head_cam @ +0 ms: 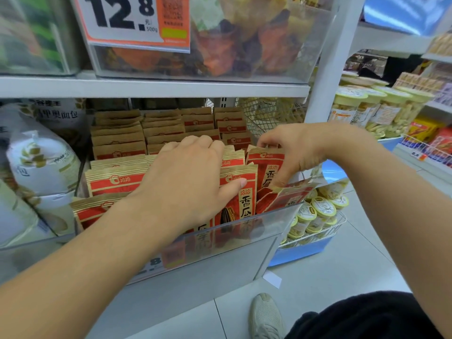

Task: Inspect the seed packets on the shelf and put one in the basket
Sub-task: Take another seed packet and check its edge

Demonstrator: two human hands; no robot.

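Rows of brown-and-red seed packets (117, 143) stand upright in a clear plastic bin (244, 231) on the shelf. My left hand (190, 177) lies over the front packets, fingers reaching behind them and thumb pressed against the face of one packet (242, 199). My right hand (293, 150) pinches the top edge of a red packet (266, 167) at the right end of the row, thumb on its front. No basket is visible.
White bags (41, 162) fill the shelf at the left. Above hangs a price sign (132, 20) on a clear box of dried snacks. A wire basket of cups (315, 216) and jars (367, 111) stand at the right. My shoe (266, 316) is on the grey floor.
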